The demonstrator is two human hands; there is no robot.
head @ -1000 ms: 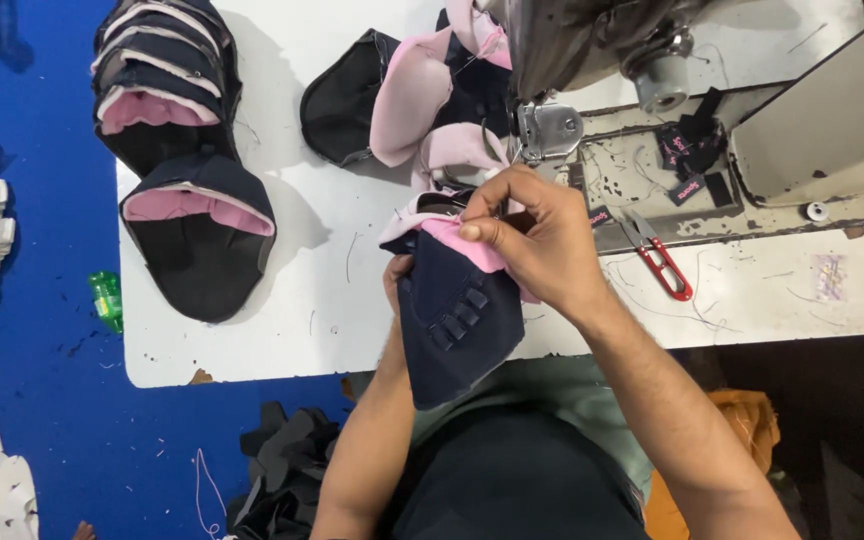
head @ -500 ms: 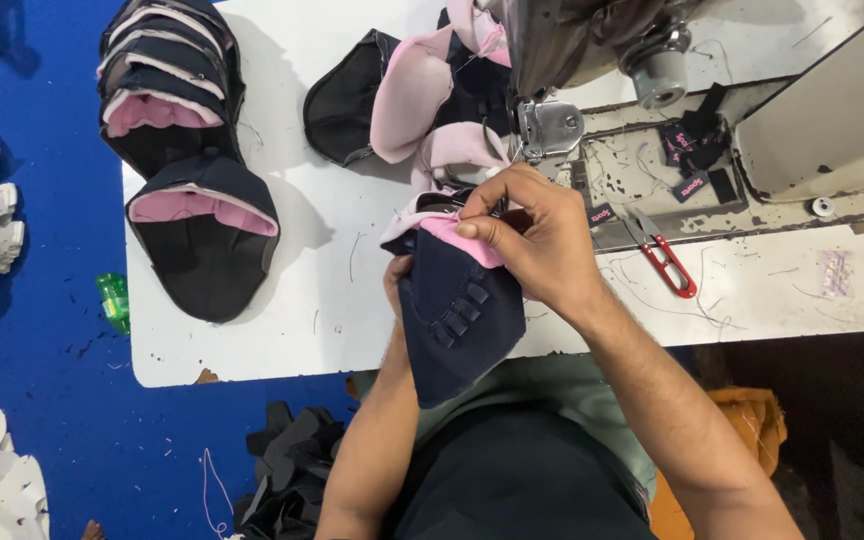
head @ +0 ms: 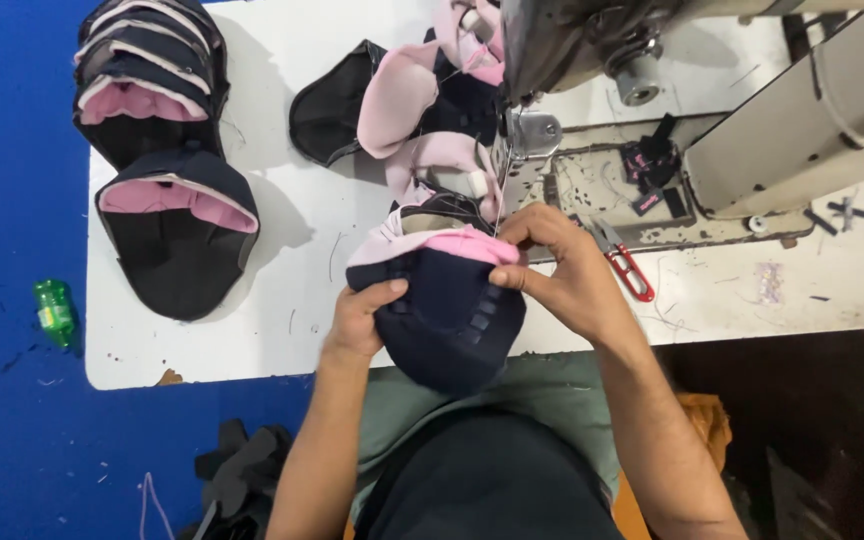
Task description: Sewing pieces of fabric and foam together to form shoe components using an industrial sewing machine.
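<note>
Looking down through the head view: gripping a navy shoe upper [head: 449, 318] with both hands at the near edge of the white table [head: 302, 330], just in front of the sewing machine [head: 752, 110]. Dark navy outer fabric, rounded at the near end, with a pink padded lining showing along the far edge and a row of small raised loops running down the middle. Long axis lying roughly from the machine toward the body, rounded end hanging over the table edge toward the lap, pink-lined opening pointing at the needle area. Left hand [head: 362, 320] curled around the left side of the piece, thumb lying on the navy face, fingers tucked beneath and out of sight. Right hand [head: 562, 270] closed on the upper right corner, fingertips pinching the pink edge near the presser foot.

Further back on the table, under and behind the machine head: a heap of pink and black pieces [head: 412, 100], touching the held piece at its far end. To the left, well apart: a stack of finished uppers [head: 167, 150], navy with pink linings, open ends facing away. Just right of the right hand: red-handled thread snips [head: 627, 268] lying on the machine bed. On the blue floor [head: 12, 200], left of the table: a small green bottle [head: 54, 312] on its side.
</note>
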